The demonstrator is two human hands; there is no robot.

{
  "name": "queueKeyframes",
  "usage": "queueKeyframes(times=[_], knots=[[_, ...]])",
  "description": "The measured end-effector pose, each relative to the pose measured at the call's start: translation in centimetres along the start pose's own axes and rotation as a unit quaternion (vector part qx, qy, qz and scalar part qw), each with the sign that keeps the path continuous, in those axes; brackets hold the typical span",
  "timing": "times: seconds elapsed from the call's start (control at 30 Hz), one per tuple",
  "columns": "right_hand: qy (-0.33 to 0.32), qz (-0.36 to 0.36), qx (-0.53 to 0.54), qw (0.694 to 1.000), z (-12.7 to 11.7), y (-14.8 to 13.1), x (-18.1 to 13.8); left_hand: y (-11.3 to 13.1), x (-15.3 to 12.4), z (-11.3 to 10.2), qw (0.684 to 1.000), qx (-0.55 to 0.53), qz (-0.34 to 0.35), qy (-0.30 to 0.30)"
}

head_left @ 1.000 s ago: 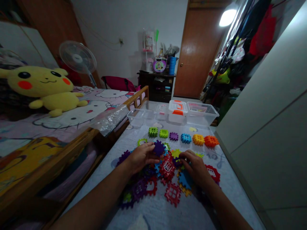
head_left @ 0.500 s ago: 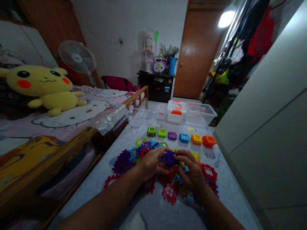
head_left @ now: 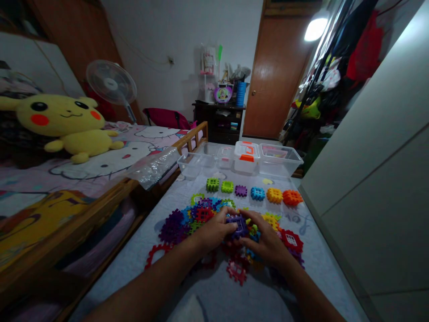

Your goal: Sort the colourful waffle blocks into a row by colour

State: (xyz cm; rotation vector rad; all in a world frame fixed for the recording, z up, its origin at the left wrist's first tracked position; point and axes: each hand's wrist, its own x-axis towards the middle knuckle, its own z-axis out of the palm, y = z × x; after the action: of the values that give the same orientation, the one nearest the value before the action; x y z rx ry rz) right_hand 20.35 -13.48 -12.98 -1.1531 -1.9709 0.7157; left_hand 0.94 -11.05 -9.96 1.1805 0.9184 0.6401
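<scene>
Head view: Grey lettering (head_left: 296, 218) on the cloth-covered counter (head_left: 217, 299), at two to three o'clock from the hands, is too blurred to read; no brand label can be made out on the clear storage box with orange clips (head_left: 247, 156) at twelve o'clock. A Pikachu plush (head_left: 77, 123) sits at ten o'clock, on a bedsheet (head_left: 140, 154) printed with Hello Kitty.

The left hand (head_left: 219, 228) and right hand (head_left: 259, 232) meet on a purple window block (head_left: 239, 227), low in the middle of the picture. The left grip is pinched on it, thumb on the near face; the right grip is curled about its right side. Loose interlocking pieces (head_left: 172, 227) lie at nine o'clock, and a row of joined blocks (head_left: 258, 193) runs from eleven to two.

Half a second ago the purple showed a mostly solid face; now it shows a framed opening. A second ago the hands were apart.
</scene>
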Motion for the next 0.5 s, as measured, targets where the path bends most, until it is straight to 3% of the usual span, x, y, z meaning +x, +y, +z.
queueKeyframes(times=[0.17, 0.27, 0.4, 0.5], knots=[[0.005, 0.008, -0.009, 1.0, -0.1, -0.2, 0.1, -0.4, -0.1, 0.0, 0.997, 0.07, -0.005, -0.014], [0.003, 0.016, -0.018, 1.0, -0.3, -0.3, 0.2, 0.3, -0.5, -0.2, 0.988, 0.152, 0.039, -0.009], [0.019, 0.019, -0.023, 0.999, -0.4, -0.1, 0.2, 1.9, -1.4, -0.7, 0.928, 0.338, 0.158, -0.018], [0.012, 0.014, -0.026, 0.999, -0.3, -0.1, 0.2, 2.4, -1.7, -0.9, 0.878, 0.447, 0.171, -0.012]])
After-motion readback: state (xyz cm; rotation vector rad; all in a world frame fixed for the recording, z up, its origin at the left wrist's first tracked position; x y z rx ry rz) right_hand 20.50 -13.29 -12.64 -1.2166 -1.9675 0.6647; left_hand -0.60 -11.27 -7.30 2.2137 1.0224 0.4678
